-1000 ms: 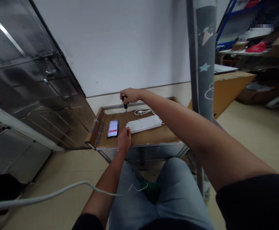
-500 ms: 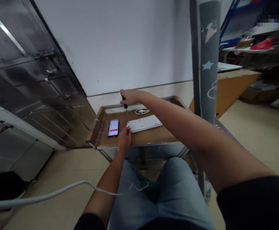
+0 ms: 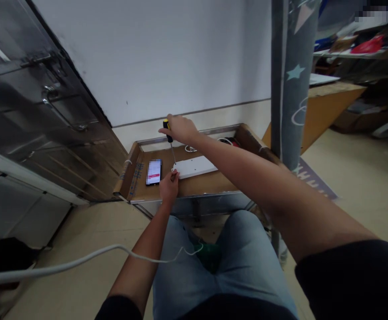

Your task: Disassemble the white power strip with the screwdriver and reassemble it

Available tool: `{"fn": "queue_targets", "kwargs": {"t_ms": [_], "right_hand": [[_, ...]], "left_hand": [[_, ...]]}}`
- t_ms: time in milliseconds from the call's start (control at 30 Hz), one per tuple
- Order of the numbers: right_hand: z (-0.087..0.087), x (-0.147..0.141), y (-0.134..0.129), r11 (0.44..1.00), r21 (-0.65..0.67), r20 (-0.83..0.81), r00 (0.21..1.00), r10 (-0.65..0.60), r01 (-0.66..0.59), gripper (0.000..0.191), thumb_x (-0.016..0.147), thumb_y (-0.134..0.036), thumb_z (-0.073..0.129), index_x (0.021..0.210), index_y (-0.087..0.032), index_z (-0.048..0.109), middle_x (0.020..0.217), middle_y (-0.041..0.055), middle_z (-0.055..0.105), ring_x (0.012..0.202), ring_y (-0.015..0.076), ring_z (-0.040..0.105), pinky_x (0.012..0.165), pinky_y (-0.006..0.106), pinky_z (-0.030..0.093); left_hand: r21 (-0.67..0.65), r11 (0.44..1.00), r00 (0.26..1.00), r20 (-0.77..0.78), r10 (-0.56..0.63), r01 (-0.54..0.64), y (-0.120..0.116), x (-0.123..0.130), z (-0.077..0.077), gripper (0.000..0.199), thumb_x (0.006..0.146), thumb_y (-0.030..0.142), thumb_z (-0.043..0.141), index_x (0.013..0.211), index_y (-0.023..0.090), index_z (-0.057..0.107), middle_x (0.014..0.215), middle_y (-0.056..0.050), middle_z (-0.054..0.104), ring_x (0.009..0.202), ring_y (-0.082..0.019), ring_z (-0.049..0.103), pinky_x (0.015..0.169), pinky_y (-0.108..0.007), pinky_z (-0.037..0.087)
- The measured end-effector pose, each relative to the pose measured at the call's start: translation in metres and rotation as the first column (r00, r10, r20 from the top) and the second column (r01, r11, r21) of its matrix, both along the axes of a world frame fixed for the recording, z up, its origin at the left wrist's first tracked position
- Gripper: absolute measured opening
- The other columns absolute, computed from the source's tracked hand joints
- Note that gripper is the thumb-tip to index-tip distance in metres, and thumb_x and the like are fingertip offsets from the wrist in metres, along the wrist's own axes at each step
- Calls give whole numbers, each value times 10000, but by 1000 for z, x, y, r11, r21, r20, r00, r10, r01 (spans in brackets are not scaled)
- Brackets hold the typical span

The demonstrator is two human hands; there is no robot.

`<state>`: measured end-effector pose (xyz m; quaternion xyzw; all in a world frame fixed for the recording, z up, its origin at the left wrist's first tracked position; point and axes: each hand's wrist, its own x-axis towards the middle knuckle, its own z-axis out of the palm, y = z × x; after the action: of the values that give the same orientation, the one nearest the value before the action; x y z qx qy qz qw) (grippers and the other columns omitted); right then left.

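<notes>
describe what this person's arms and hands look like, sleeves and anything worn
Both the left hand and right hand are bare, with no gloves visible. No watch shows on either wrist. The left sleeve and right sleeve are short, plain and black or very dark, leaving the forearms uncovered.

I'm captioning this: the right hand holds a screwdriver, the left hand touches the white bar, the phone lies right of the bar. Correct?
No: the phone lies left of the white bar, as the head view shows. The right hand holds a screwdriver; the left hand touches the bar.
</notes>
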<state>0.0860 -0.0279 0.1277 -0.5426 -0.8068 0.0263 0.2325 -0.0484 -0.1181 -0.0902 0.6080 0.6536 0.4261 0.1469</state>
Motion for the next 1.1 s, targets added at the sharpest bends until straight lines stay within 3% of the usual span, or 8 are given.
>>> {"fn": "queue_targets", "kwargs": {"t_ms": [100,200,333,433,633,833,1100], "right_hand": [[-5,0,0,997,19,-41,996,-76,77,578,990,-602,560,1293,-110,602,1190,242,706,1117,393,697,911,463,536],[-2,1,-2,995,65,-48,996,-70,73,538,975,-618,573,1199,-137,659,1151,216,724,1090,386,696,909,459,531],[9,9,-13,975,206,-114,992,-56,79,462,1005,-569,534,1170,-157,662,1065,170,727,1020,330,681,908,432,509],[10,27,-20,951,269,-274,959,-78,154,386,987,-538,566,1016,-166,665,875,111,676,874,266,638,849,395,483],[-22,77,-21,932,142,-605,775,-185,333,364,947,-436,608,681,-215,496,647,14,493,660,153,431,736,333,394],[-50,91,-24,937,94,-617,758,-209,335,396,936,-431,606,640,-219,450,594,-14,462,610,133,372,664,316,301],[-55,88,-24,945,78,-604,769,-210,319,393,945,-461,607,666,-219,472,619,-9,488,629,140,376,689,315,307]], "left_hand": [[6,1000,1000,12,-2,2,-1,0,1,176,997,317,695,1114,222,787,1243,-60,804,1145,-216,766,1030,-335,578],[20,1000,1000,27,-8,8,-1,0,1,179,993,313,702,1115,220,793,1223,-62,810,1097,-215,781,1003,-338,594],[60,998,998,48,-34,31,1,-2,-1,169,987,288,711,1109,215,802,1229,-60,808,1120,-206,775,1033,-336,587],[81,995,996,65,-55,50,2,-3,-3,143,974,275,728,1070,206,810,1218,-63,811,1136,-204,771,1043,-330,586],[118,991,995,74,-66,57,2,-3,-5,135,977,277,723,1043,206,816,1199,-71,814,1093,-216,781,1041,-369,600],[151,987,997,55,-63,54,2,-2,-7,134,976,258,723,1065,212,810,1189,-63,818,1111,-221,781,1038,-380,609],[176,981,996,18,-83,79,3,-3,-11,134,978,251,721,1074,210,804,1197,-75,813,1098,-222,784,999,-373,624]]}}
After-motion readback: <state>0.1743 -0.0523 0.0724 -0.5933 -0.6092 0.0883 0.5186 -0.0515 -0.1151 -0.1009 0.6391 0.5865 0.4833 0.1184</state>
